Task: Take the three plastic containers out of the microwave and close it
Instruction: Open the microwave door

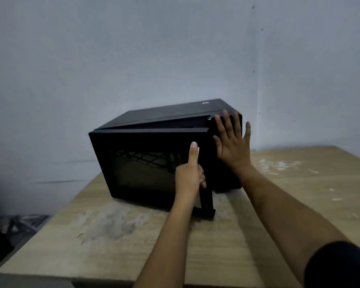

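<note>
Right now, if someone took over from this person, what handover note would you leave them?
Left hand: shut in a grip on the door handle, thumb up.
Right hand: open, palm flat against the right front of the microwave, bracing it.
Door: ajar, swung out a little from the body, hinged on the left.
Containers: none visible; the dark window does not show the inside.
Microwave sits on the wooden table.
Done: door started open.
Left: open fully, take out the three containers, shut the door.

text: none legible | small pale label on microwave [164, 146] top: too blurred to read
</note>
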`<state>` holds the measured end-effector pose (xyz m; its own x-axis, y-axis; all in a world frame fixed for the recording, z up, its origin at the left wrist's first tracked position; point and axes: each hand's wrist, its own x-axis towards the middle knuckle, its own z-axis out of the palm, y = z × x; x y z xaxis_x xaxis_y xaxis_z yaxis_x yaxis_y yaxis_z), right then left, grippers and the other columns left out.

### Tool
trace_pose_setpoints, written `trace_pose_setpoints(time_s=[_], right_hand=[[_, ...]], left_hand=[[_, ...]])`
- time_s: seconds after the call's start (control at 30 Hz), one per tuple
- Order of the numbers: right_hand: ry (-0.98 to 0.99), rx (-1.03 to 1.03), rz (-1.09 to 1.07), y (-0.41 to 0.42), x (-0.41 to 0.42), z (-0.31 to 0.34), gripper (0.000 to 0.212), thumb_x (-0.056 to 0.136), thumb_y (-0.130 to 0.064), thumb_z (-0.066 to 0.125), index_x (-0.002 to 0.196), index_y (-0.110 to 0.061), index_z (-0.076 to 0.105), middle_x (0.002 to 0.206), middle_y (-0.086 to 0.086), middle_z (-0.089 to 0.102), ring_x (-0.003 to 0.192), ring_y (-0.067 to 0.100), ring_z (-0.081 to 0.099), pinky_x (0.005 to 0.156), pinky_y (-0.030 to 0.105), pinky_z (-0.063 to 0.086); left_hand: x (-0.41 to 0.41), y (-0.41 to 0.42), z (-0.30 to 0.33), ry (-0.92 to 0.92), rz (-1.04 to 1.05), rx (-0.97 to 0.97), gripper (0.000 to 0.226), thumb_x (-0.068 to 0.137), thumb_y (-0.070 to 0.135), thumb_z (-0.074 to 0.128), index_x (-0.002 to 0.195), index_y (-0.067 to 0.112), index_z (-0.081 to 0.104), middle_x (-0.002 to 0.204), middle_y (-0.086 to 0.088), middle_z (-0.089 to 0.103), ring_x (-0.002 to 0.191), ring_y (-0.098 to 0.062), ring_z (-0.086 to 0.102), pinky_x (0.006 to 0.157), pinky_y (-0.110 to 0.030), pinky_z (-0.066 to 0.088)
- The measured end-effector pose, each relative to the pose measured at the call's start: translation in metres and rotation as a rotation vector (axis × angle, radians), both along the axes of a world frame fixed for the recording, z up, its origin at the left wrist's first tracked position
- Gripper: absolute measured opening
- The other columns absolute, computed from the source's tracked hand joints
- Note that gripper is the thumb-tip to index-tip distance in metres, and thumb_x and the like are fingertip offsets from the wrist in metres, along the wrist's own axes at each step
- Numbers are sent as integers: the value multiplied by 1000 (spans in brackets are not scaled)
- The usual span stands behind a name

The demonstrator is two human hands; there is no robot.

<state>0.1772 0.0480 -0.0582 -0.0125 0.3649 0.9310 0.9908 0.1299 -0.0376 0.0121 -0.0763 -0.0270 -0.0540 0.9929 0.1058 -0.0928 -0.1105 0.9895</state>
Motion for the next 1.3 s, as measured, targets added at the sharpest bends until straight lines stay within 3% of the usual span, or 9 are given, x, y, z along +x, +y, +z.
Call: trace_pose_setpoints(time_s=[0.1,0.2,0.3,0.37,0.47,0.57,0.7,1.03,1.3], right_hand=[[41,-21,-23,-2,-2,1,59,103,-36,39,157,-23,21,165,2,16,153,25,11,116,60,16],[24,-11,-29,-2,0,6,57,101,-36,41,155,-23,28,164,1,23,152,24,16,113,57,22],[41,4,-13,-6,-2,12,55,100,-36,46,152,-23,36,159,2,33,150,25,23,109,54,26],[63,11,-12,-8,-7,14,53,98,-34,47,149,-23,40,156,3,38,148,26,27,106,53,28],[82,24,-27,-10,-9,15,50,98,-34,46,147,-23,43,154,3,42,147,26,30,104,52,31],[87,23,-33,-11,-10,15,50,98,-33,42,147,-23,44,152,3,43,146,26,31,102,51,32],[60,36,-34,-13,-6,18,48,99,-33,43,145,-24,46,150,1,46,144,25,35,100,51,35],[94,16,-16,-21,-9,22,43,99,-33,46,140,-22,51,146,2,50,141,27,38,98,49,34],[223,-176,82,-36,-23,24,56,96,-39,38,149,-23,34,161,2,28,151,25,15,106,55,29]], left_hand=[[1,-2,1,96,32,8,67,88,73,48,44,25,59,43,-4,56,48,-22,61,68,-41,55],[-6,-6,2,213,111,44,72,88,72,50,57,8,68,60,-9,72,60,-17,71,64,-30,55],[-17,-13,5,423,266,153,58,85,74,52,77,19,69,72,1,71,68,-13,67,73,-39,59],[-21,-16,10,612,452,257,47,83,72,55,93,27,60,93,8,64,87,-12,63,86,-42,55],[-17,-14,25,710,614,543,55,82,66,61,121,27,56,123,3,56,121,-19,51,100,-40,39],[-10,2,41,888,581,782,66,84,69,54,138,30,53,144,1,51,142,-22,38,111,-44,33],[-11,21,41,1130,487,762,77,84,79,43,147,36,44,157,4,43,151,-21,28,122,-44,20],[-36,0,34,1129,436,810,80,85,77,45,154,41,31,160,9,38,152,-16,26,124,-37,14],[-76,-37,38,1070,327,817,78,85,74,51,154,45,29,162,19,30,152,-3,16,123,-24,1]])
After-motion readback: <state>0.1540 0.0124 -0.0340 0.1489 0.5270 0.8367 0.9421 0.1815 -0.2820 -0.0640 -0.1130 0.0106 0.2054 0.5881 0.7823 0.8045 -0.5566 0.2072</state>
